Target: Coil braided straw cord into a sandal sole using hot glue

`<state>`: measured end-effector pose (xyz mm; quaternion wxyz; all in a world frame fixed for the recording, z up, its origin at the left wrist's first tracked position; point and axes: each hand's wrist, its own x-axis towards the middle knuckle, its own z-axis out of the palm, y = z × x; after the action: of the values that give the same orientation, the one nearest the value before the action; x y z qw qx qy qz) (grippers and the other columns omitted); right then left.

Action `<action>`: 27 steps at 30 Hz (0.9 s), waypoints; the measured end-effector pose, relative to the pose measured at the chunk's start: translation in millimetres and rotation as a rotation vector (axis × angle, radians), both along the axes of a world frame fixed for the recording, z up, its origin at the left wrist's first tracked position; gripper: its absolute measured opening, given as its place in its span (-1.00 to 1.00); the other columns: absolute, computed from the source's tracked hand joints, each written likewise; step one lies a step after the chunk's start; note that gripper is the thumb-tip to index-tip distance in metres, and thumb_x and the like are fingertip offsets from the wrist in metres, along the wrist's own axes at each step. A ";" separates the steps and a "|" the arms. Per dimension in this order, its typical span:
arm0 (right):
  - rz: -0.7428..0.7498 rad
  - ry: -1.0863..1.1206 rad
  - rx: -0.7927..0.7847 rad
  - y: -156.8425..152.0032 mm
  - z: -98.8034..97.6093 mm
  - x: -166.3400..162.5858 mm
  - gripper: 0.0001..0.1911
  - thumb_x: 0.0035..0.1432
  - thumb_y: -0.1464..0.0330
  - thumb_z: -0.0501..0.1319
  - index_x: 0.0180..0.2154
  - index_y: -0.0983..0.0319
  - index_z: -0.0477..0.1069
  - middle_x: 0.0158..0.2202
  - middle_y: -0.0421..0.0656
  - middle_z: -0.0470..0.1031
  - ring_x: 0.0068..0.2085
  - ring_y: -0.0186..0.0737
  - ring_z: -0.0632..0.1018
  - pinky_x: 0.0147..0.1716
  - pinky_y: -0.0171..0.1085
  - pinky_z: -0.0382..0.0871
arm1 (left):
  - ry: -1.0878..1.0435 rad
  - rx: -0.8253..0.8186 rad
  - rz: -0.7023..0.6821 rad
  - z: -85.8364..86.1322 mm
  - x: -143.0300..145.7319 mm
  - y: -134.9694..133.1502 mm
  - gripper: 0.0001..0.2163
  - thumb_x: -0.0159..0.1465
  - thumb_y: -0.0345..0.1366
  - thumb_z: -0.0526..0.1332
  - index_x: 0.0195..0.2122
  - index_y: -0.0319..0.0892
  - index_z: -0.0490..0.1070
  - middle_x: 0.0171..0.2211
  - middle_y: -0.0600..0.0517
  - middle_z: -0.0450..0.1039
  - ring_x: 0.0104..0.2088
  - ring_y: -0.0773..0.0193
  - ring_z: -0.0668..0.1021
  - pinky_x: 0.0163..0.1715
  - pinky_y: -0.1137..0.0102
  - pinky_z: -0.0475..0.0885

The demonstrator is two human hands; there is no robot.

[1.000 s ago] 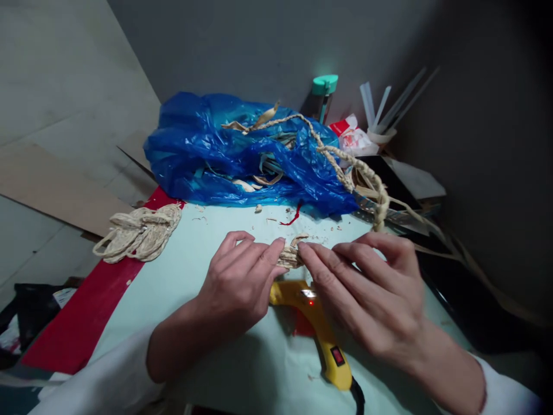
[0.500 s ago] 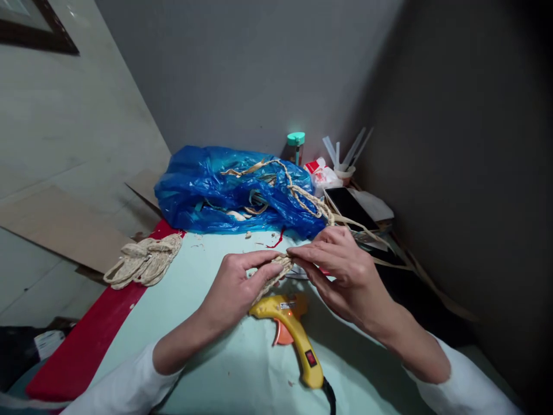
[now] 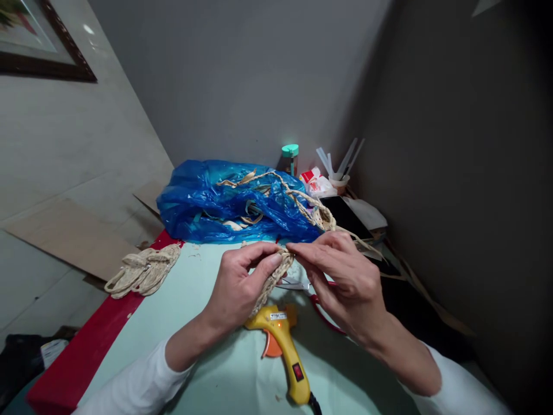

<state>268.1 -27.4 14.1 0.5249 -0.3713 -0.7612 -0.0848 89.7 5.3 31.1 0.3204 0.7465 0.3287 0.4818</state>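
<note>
My left hand (image 3: pixel 239 285) and my right hand (image 3: pixel 341 282) meet over the pale green table (image 3: pixel 203 357), both pinching a braided straw cord (image 3: pixel 276 274). The braid runs from between my fingers back up over the blue plastic bag (image 3: pixel 224 202). Its lower end hangs down under my left palm toward the yellow glue gun (image 3: pixel 283 346). The glue gun lies on the table just below my hands, with a red switch and a small lit lamp.
A coil of finished braid (image 3: pixel 142 268) lies on the red strip (image 3: pixel 82 346) at the left. Red-handled scissors (image 3: pixel 311 288) lie under my right hand. At the back stand a teal-capped bottle (image 3: pixel 290 157), a cup of glue sticks (image 3: pixel 339 173) and a dark tablet (image 3: pixel 345 210).
The view has risen and pulled back. Both hands lifted the braid off the table and away from the glue gun; the scissors now show under my right hand.
</note>
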 end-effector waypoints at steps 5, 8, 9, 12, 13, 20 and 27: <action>0.026 0.024 0.010 -1.6 -7.9 -3.3 -0.64 0.22 0.67 0.14 0.00 0.32 0.47 -0.21 -0.09 0.57 -0.27 -0.23 0.44 -0.24 -0.17 0.38 | -0.080 -0.098 0.076 -10.0 2.1 -3.9 -0.91 0.26 -0.39 0.27 -0.33 -0.21 0.58 -0.40 0.05 0.63 -0.42 0.33 0.61 -0.37 0.51 0.51; 0.029 0.070 -0.012 -2.9 -14.0 -10.0 -0.58 0.21 0.69 0.15 0.06 0.31 0.44 -0.23 -0.09 0.55 -0.27 -0.23 0.44 -0.22 -0.17 0.38 | -0.116 -0.115 0.100 -17.3 1.2 -6.9 -0.92 0.28 -0.37 0.27 -0.30 -0.18 0.58 -0.38 0.07 0.61 -0.43 0.36 0.59 -0.36 0.52 0.50; 0.026 0.086 -0.015 -3.4 -16.5 -12.9 -0.57 0.21 0.69 0.14 0.08 0.31 0.42 -0.24 -0.09 0.54 -0.26 -0.23 0.44 -0.22 -0.17 0.38 | -0.127 -0.110 0.107 -19.4 1.1 -7.9 -0.92 0.29 -0.36 0.27 -0.29 -0.18 0.57 -0.39 0.08 0.60 -0.44 0.37 0.58 -0.36 0.53 0.49; 0.019 0.116 -0.013 -4.6 -24.9 -22.6 -0.51 0.21 0.72 0.11 0.14 0.34 0.39 -0.25 -0.07 0.51 -0.23 -0.22 0.45 -0.20 -0.17 0.37 | -0.182 -0.114 0.121 -23.8 2.4 -10.5 -0.91 0.30 -0.36 0.26 -0.31 -0.17 0.55 -0.45 0.12 0.57 -0.48 0.41 0.56 -0.39 0.56 0.47; 0.018 0.118 -0.011 -4.7 -27.4 -25.7 -0.48 0.21 0.72 0.10 0.16 0.34 0.37 -0.25 -0.06 0.51 -0.22 -0.22 0.45 -0.19 -0.17 0.37 | -0.203 -0.127 0.124 -24.7 3.2 -11.1 -0.91 0.31 -0.36 0.25 -0.32 -0.18 0.55 -0.47 0.12 0.56 -0.48 0.41 0.55 -0.40 0.56 0.47; -0.010 0.095 -0.023 0.0 -37.0 -38.4 -0.44 0.26 0.69 0.04 0.26 0.36 0.27 -0.20 -0.03 0.51 -0.17 -0.19 0.46 -0.13 -0.15 0.38 | -0.221 -0.137 0.216 -30.5 7.3 -10.0 -0.91 0.29 -0.33 0.25 -0.34 -0.19 0.51 -0.44 0.10 0.54 -0.44 0.37 0.53 -0.35 0.51 0.46; 0.017 0.113 -0.158 10.5 -26.1 -42.6 -0.62 0.34 0.56 0.08 0.15 0.35 0.42 -0.21 -0.09 0.57 -0.23 -0.24 0.53 -0.17 -0.22 0.43 | -0.195 -0.167 0.251 -28.3 5.4 -8.3 -0.85 0.35 -0.24 0.17 -0.27 -0.20 0.43 -0.42 0.07 0.50 -0.43 0.32 0.52 -0.37 0.46 0.41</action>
<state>225.6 -16.9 -12.0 0.5367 -0.4095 -0.7378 0.0010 95.0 -3.0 2.8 0.3489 0.6201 0.4256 0.5591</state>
